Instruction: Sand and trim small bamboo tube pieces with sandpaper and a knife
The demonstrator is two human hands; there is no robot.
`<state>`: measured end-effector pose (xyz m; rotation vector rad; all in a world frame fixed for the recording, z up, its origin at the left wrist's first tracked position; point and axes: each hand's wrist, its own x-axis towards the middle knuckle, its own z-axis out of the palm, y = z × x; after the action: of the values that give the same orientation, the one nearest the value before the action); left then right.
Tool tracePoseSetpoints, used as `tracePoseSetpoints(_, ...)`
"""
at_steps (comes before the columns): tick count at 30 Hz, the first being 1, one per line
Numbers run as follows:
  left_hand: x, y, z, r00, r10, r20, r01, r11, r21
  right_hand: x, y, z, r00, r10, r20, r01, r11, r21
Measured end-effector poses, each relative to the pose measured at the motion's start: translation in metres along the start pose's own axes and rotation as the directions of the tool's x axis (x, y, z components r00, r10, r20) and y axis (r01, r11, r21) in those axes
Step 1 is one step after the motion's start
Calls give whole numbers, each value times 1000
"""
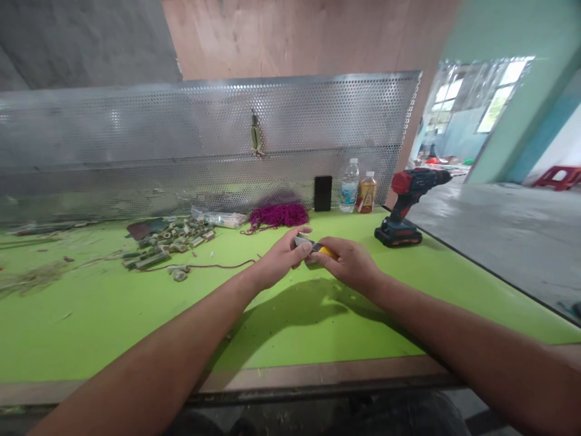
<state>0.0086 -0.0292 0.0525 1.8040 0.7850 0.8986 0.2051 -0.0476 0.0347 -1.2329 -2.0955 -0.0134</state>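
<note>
Over green workbench [272, 327], yellow utility knife [321, 249] — clenched between left hand [278, 259] and right hand [347, 263]

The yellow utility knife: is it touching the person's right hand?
Touching. The head view shows the right hand closed on the yellow utility knife, its fingers lying against the yellow handle with no gap.

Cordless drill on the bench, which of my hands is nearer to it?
Right. Your right hand is nearer, in front of the cordless drill and left of it in view; your left hand is farther, beyond the right hand, both at the yellow cutter.
</note>
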Motion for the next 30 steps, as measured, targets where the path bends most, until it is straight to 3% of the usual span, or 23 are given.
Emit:
tracePoseSetpoints(6, 7, -5, 1, 995, 91, -31, -86, 986, 145, -2, 1, 1, 1000, 0, -26, -1, 998, -56)
tracePoseSetpoints(14, 8, 1, 3, 987, 107, -121, -65, 948, 311, -2, 0, 0, 997, 5, -76, -14, 994, -111)
tracePoseSetpoints(22, 5, -3, 3, 994, 70, -85, -55, 985, 163, -2, -1, 1, 1000, 2, -26, -3, 999, -44)
tracePoseSetpoints(30, 5, -4, 1, 995, 94, -41, -85, 977, 194, -3, 0, 3, 1000, 15, -7, -15, 1000, -26)
